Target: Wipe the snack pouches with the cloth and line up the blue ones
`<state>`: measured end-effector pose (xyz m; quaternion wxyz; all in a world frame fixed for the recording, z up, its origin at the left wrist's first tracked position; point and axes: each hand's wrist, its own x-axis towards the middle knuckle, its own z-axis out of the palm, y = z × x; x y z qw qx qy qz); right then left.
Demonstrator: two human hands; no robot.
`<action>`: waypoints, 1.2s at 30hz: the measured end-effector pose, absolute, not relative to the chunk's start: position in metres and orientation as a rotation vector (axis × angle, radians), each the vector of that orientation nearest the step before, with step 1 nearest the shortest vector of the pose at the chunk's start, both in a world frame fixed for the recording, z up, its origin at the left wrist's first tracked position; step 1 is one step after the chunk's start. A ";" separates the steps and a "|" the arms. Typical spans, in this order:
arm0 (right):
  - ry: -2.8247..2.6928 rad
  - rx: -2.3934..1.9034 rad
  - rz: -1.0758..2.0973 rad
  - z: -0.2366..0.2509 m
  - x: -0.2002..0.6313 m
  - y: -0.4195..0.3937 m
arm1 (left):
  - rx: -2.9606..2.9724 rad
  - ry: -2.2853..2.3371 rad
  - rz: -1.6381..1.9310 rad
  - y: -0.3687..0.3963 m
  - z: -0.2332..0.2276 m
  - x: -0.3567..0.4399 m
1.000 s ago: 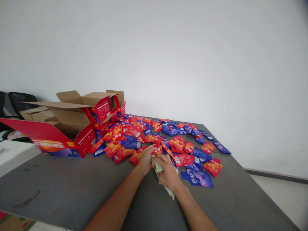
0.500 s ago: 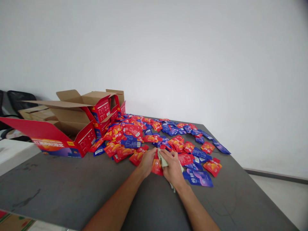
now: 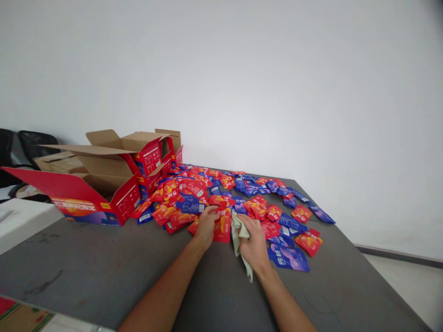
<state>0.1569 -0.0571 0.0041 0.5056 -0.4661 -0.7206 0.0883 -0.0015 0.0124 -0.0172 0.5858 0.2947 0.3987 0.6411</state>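
My left hand point(image 3: 205, 225) grips a red packet point(image 3: 222, 228) by its left edge, holding it just above the grey table point(image 3: 104, 272). Right beside it, my right hand point(image 3: 254, 244) is closed on a pale green cloth point(image 3: 238, 235) that touches the packet's right side and hangs down past my wrist. Behind both hands lies a wide scatter of red and blue packets point(image 3: 221, 193). A larger blue packet point(image 3: 289, 257) lies flat just right of my right hand.
Open red cardboard boxes point(image 3: 100, 184) with brown flaps stand at the back left of the table. A white surface point(image 3: 20, 221) adjoins the table's left edge, with black chairs point(image 3: 31, 147) behind it. A white wall rises behind.
My left hand picked a red packet out of the scatter and lifted it upright. My right hand brought the cloth against it. The view shifted slightly left.
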 end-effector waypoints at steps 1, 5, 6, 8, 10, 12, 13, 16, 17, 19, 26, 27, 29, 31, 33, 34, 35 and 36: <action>-1.728 -1.121 0.224 0.004 0.157 -0.057 | 0.699 0.915 1.503 0.011 -0.017 -0.001; -1.784 -1.061 0.267 0.003 0.151 -0.060 | 0.731 0.804 1.479 0.006 -0.016 0.002; -1.799 -1.048 0.267 0.003 0.149 -0.061 | 0.729 0.783 1.446 0.004 -0.014 0.004; -1.823 -1.023 0.256 0.001 0.145 -0.062 | 0.697 0.727 1.347 -0.001 -0.010 0.008; -1.835 -1.012 0.239 0.000 0.142 -0.063 | 0.631 0.637 1.212 -0.007 -0.003 0.013; -1.871 -1.004 0.231 -0.001 0.141 -0.064 | 0.576 0.548 1.097 -0.013 0.005 0.015; -1.906 -0.995 0.232 0.000 0.140 -0.064 | 0.562 0.525 1.072 -0.015 0.008 0.015; -1.989 -0.968 0.235 0.002 0.142 -0.065 | 0.560 0.509 1.066 -0.018 0.012 0.012; -1.983 -0.979 0.227 0.003 0.144 -0.064 | 0.567 0.497 1.055 -0.019 0.012 0.011; -1.902 -1.046 0.185 0.004 0.149 -0.062 | 0.588 0.456 1.021 -0.019 0.012 0.011; -1.804 -1.145 0.104 0.000 0.159 -0.057 | 0.628 0.406 1.000 -0.022 0.012 0.017; -1.850 -1.106 0.126 0.000 0.156 -0.058 | 0.627 0.424 1.008 -0.020 0.011 0.015; -1.965 -1.018 0.191 0.002 0.147 -0.062 | 0.628 0.482 1.045 -0.014 0.007 0.009; -2.088 -0.941 0.261 0.005 0.139 -0.067 | 0.651 0.581 1.127 -0.005 0.001 0.001; -2.164 -0.916 0.306 0.007 0.134 -0.070 | 0.753 0.748 1.206 0.003 -0.004 -0.007; -2.177 -0.927 0.311 0.008 0.135 -0.070 | 0.858 0.852 1.246 0.007 -0.006 -0.011; -2.173 -0.954 0.305 0.007 0.136 -0.070 | 1.002 0.955 1.290 0.010 -0.008 -0.014; -2.152 -0.995 0.288 0.005 0.139 -0.068 | 1.177 1.051 1.335 0.012 -0.009 -0.017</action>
